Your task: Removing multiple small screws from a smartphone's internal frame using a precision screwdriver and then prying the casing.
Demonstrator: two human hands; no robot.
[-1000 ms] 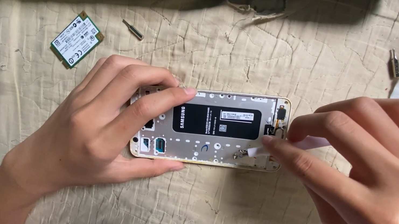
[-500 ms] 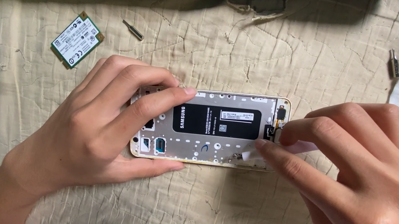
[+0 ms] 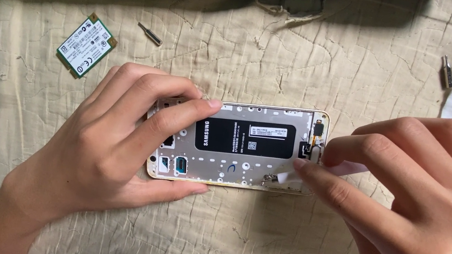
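Phone frame, opened and gold-edged, is lying at the centre of the frame on a cream quilted cloth. Left hand is gripping its left end, while right hand is pinching a small white strip against its right end. Outward, a green circuit card and a screwdriver bit are lying at upper left.

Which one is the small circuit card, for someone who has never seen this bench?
Start at the opened phone on the beige cloth, then look up and left, past the left hand. The circuit card lies tilted there: green-edged, white-labelled, flat and rectangular, unlike the thin metal bit beside it.
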